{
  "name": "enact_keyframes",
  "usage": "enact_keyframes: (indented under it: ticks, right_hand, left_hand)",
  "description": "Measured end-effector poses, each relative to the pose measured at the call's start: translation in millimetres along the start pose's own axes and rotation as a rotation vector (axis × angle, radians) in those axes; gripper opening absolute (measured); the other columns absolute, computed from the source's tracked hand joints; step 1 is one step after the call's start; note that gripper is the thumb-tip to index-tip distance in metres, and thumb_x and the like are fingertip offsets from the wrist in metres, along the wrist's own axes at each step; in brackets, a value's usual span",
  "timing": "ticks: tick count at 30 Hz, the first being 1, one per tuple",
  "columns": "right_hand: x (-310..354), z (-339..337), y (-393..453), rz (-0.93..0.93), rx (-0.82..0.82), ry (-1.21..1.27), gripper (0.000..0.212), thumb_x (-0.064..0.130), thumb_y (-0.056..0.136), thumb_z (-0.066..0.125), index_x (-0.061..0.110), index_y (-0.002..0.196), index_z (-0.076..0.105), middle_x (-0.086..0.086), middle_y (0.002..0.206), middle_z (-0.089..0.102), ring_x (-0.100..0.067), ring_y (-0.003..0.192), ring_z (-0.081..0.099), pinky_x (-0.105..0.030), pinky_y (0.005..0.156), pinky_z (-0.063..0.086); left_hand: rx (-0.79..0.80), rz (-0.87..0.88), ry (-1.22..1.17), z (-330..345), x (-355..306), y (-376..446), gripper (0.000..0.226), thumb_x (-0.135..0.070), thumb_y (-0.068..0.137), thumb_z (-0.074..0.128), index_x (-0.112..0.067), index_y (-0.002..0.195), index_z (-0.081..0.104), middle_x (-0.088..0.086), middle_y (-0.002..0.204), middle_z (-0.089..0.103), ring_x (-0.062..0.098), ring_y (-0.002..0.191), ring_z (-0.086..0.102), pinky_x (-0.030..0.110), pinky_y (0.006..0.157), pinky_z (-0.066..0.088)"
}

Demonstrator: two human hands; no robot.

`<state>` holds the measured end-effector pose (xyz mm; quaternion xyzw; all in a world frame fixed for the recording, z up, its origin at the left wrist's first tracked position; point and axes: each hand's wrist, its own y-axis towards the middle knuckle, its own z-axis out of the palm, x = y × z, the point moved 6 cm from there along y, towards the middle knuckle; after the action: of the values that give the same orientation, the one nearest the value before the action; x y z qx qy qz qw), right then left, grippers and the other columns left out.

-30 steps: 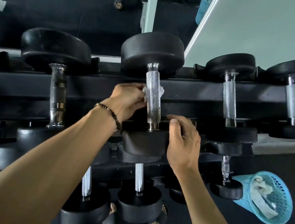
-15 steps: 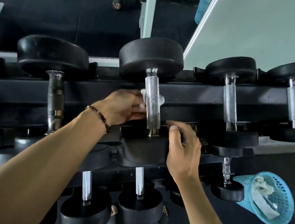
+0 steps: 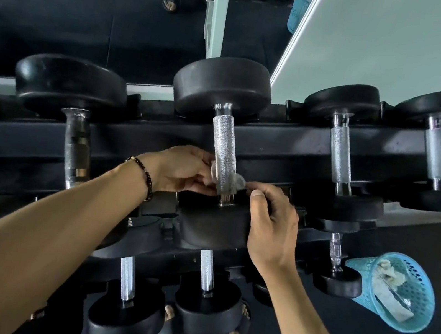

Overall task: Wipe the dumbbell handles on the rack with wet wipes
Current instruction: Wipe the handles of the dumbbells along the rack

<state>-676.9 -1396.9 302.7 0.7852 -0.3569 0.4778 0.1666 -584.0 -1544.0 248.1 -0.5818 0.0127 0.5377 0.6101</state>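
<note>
The round rubber dumbbell heads (image 3: 222, 87) are matte black, as is the long steel rack rail (image 3: 275, 147). The knurled metal dumbbell handle (image 3: 223, 152) is bright silver with a fine crosshatch pattern. The crumpled wet wipe (image 3: 240, 181) is white-grey. The older worn handle (image 3: 77, 145) on the left is dull grey with dark bands. The perforated plastic basket (image 3: 397, 289) is turquoise. The beaded wrist bracelet (image 3: 144, 177) is dark brown with one pale bead.
</note>
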Motion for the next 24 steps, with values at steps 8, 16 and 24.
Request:
enact_keyframes:
  ticks: [8, 16, 24]
  right_hand:
    - [-1.1, 0.5, -1.6, 0.018, -0.009, 0.011, 0.04, 0.05, 0.08, 0.035, 0.032, 0.094, 0.068, 0.022, 0.095, 0.066, -0.003, 0.101, 0.058, -0.031, 0.094, 0.045]
    - [-0.5, 0.4, -1.6, 0.023, -0.007, 0.001, 0.038, 0.048, 0.081, 0.037, 0.031, 0.095, 0.068, 0.025, 0.094, 0.065, -0.002, 0.1, 0.057, -0.024, 0.091, 0.043]
    - [1.2, -0.2, -2.1, 0.018, -0.014, -0.001, 0.041, 0.049, 0.081, 0.037, 0.028, 0.096, 0.069, 0.017, 0.097, 0.067, -0.008, 0.102, 0.06, -0.029, 0.092, 0.046]
  left_hand:
    - [-0.14, 0.057, 0.243, 5.7, 13.6, -6.4, 0.048, 0.027, 0.081, 0.04, -0.009, 0.065, 0.068, 0.002, 0.055, 0.065, 0.004, 0.04, 0.053, 0.012, 0.037, 0.038]
    - [-0.108, 0.041, 0.181, 2.2, 17.3, -6.9, 0.04, 0.025, 0.083, 0.041, -0.006, 0.078, 0.067, 0.001, 0.063, 0.069, 0.009, 0.06, 0.064, 0.014, 0.053, 0.052]
    - [-0.052, 0.102, -0.183, 7.3, -6.0, -4.7, 0.033, 0.014, 0.093, 0.044, -0.005, 0.102, 0.069, 0.002, 0.081, 0.069, 0.01, 0.071, 0.06, 0.019, 0.067, 0.057]
